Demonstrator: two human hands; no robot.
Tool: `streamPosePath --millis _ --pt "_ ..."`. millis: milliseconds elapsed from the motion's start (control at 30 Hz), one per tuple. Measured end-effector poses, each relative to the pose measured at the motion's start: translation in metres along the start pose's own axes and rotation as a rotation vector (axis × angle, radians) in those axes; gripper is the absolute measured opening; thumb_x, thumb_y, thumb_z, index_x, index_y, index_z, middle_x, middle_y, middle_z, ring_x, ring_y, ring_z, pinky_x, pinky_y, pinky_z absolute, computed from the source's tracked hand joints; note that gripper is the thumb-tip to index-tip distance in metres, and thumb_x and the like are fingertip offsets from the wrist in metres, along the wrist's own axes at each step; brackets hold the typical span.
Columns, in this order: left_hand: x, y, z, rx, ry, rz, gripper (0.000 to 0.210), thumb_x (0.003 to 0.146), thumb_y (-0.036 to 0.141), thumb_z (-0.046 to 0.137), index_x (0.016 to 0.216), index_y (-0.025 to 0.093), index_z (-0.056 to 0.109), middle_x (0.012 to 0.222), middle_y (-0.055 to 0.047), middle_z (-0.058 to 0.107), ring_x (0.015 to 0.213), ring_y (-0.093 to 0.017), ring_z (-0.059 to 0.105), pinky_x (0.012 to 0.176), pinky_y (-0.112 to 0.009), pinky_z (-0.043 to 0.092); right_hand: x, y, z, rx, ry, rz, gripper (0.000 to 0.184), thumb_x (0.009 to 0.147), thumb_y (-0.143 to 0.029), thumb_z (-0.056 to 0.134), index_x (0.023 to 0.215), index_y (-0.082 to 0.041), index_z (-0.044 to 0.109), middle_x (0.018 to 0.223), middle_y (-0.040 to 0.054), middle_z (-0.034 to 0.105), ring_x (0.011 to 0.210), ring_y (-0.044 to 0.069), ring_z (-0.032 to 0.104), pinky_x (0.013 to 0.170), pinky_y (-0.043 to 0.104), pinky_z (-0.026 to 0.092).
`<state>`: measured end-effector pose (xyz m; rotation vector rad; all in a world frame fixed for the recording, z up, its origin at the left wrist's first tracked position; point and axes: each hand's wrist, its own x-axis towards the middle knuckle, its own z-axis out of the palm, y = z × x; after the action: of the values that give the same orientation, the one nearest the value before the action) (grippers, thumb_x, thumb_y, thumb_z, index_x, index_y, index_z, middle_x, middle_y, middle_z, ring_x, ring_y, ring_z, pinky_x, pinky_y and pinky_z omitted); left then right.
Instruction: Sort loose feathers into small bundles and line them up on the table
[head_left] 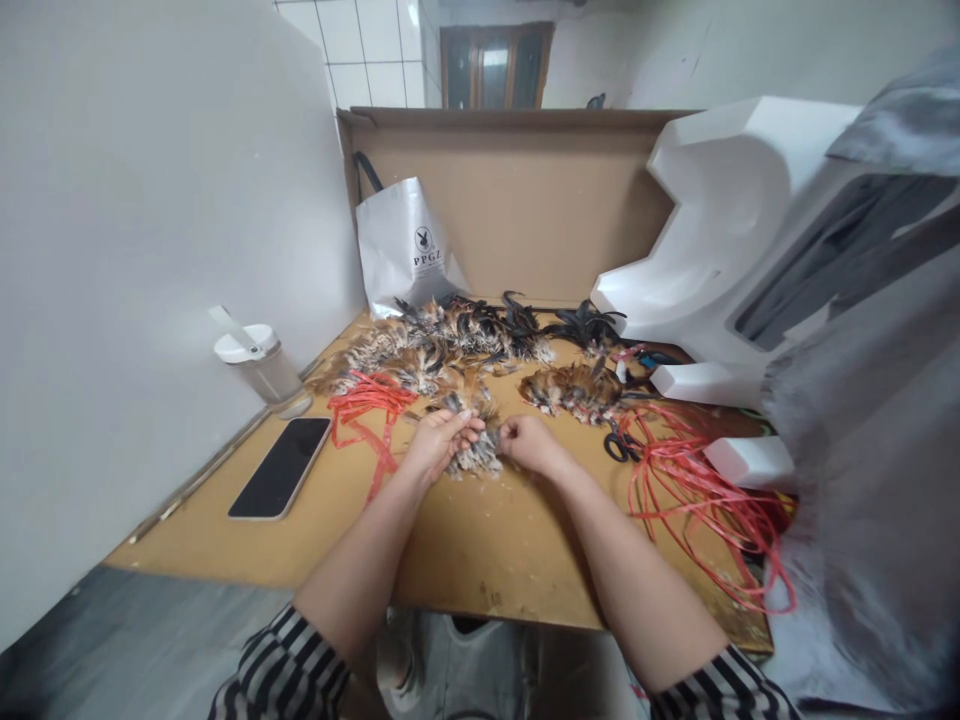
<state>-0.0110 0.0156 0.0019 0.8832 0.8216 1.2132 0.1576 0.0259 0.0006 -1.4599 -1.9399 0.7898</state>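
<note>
At the middle of a tan table (495, 565), my left hand (444, 442) has thumb and fingers pinched together on a bunch (478, 462) of feathers, just above the tabletop. My right hand (531, 444) is at the bunch's right edge, fingers curled in; whether they clamp on a feather or only on each other, I cannot tell. The bunch is loose and ragged: tan and brown toward the far end, pale grey and white at the near end, where the tufts look downy and splayed. My fingers cover part of its middle.

Just beyond lies a long pile (450, 335) of feathers in brown, black and white, with dark, curling plumes at its far side. To the right of my hands sits a separate russet clump (571, 390), pale along its near edge, with black scissors (618, 444) near it. Red ribbon (369, 398) lies in flat loops to my left; a larger red tangle (690, 490) spreads to my right. Farther left are a dark-screened phone (280, 468) and a lidded cup (262, 372). A silver bag (405, 250) leans at the back before a cardboard panel (525, 200), with white foam (720, 220) to the right.
</note>
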Motion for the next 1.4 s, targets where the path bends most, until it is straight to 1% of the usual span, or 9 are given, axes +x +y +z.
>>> streamPosePath --millis 167,267,333,433,533,833,967,1167,1400 --pt "0.001 -0.001 -0.002 -0.015 -0.029 -0.001 0.022 0.065 0.026 0.066 0.076 0.008 0.063 0.072 -0.009 0.066 0.049 -0.005 0.054 0.043 -0.013 0.039 0.002 -0.003 -0.015 0.469 -0.042 0.089 0.012 0.057 -0.022 0.058 0.053 -0.015 0.05 0.041 -0.0063 0.046 0.037 0.004 0.036 0.039 0.017 0.027" --pt "0.001 -0.001 -0.003 -0.018 -0.052 -0.012 0.022 0.065 0.026 0.065 0.077 0.007 0.064 0.073 -0.01 0.066 0.051 -0.006 0.055 0.044 -0.013 0.039 0.001 -0.006 -0.019 0.738 -0.092 0.166 0.017 0.055 -0.024 0.065 0.058 -0.014 0.052 0.045 -0.0037 0.053 0.038 0.005 0.042 0.04 0.017 0.031" --pt "0.001 -0.002 -0.003 -0.017 -0.061 -0.02 0.022 0.066 0.025 0.065 0.078 0.007 0.064 0.075 -0.01 0.066 0.052 -0.006 0.055 0.045 -0.013 0.04 0.001 -0.006 -0.019 0.893 -0.135 0.202 0.018 0.054 -0.023 0.068 0.062 -0.013 0.055 0.056 0.0 0.06 0.043 0.006 0.048 0.043 0.017 0.037" --pt "0.002 -0.002 -0.003 -0.024 -0.066 -0.029 0.023 0.065 0.025 0.065 0.079 0.007 0.064 0.08 -0.011 0.066 0.054 -0.007 0.057 0.046 -0.013 0.041 0.001 -0.007 -0.018 1.044 -0.17 0.228 0.018 0.056 -0.022 0.07 0.066 -0.013 0.059 0.07 0.0041 0.065 0.051 0.006 0.054 0.048 0.017 0.042" --pt "0.002 -0.003 -0.004 -0.029 -0.069 -0.038 0.024 0.065 0.025 0.066 0.08 0.007 0.064 0.084 -0.012 0.066 0.056 -0.007 0.057 0.047 -0.014 0.042 0.001 -0.009 -0.015 1.13 -0.156 0.242 0.015 0.057 -0.02 0.07 0.067 -0.013 0.061 0.068 0.0039 0.064 0.054 0.006 0.055 0.049 0.016 0.044" --pt "0.0 -0.003 -0.001 -0.045 -0.123 -0.063 0.021 0.067 0.022 0.064 0.081 0.006 0.063 0.088 -0.014 0.065 0.058 -0.008 0.058 0.048 -0.014 0.043 0.004 -0.017 -0.003 1.213 -0.042 0.207 0.014 0.053 -0.018 0.071 0.059 -0.012 0.06 0.049 -0.002 0.054 0.043 0.004 0.044 0.039 0.014 0.032" --pt "0.001 -0.005 -0.001 -0.048 -0.095 -0.085 0.02 0.067 0.021 0.064 0.081 0.006 0.063 0.084 -0.013 0.066 0.056 -0.008 0.058 0.047 -0.014 0.043 0.003 -0.019 0.005 1.155 0.025 0.169 0.016 0.054 -0.022 0.07 0.059 -0.013 0.059 0.046 -0.0031 0.051 0.042 0.004 0.041 0.04 0.016 0.029" --pt "0.0 -0.006 0.0 -0.072 -0.057 -0.083 0.017 0.067 0.02 0.064 0.075 0.005 0.063 0.072 -0.01 0.066 0.053 -0.007 0.058 0.044 -0.013 0.042 0.0 -0.028 0.019 1.016 0.163 0.125 0.018 0.054 -0.026 0.069 0.061 -0.014 0.057 0.05 -0.0039 0.053 0.041 0.005 0.039 0.043 0.019 0.028" --pt "-0.001 -0.004 0.004 -0.064 -0.038 -0.076 0.018 0.064 0.021 0.067 0.072 0.006 0.063 0.068 -0.009 0.065 0.053 -0.007 0.057 0.044 -0.012 0.042 -0.003 -0.036 0.021 0.924 0.273 0.057 0.015 0.055 -0.025 0.066 0.06 -0.014 0.056 0.051 -0.0042 0.053 0.047 0.007 0.041 0.047 0.02 0.03"
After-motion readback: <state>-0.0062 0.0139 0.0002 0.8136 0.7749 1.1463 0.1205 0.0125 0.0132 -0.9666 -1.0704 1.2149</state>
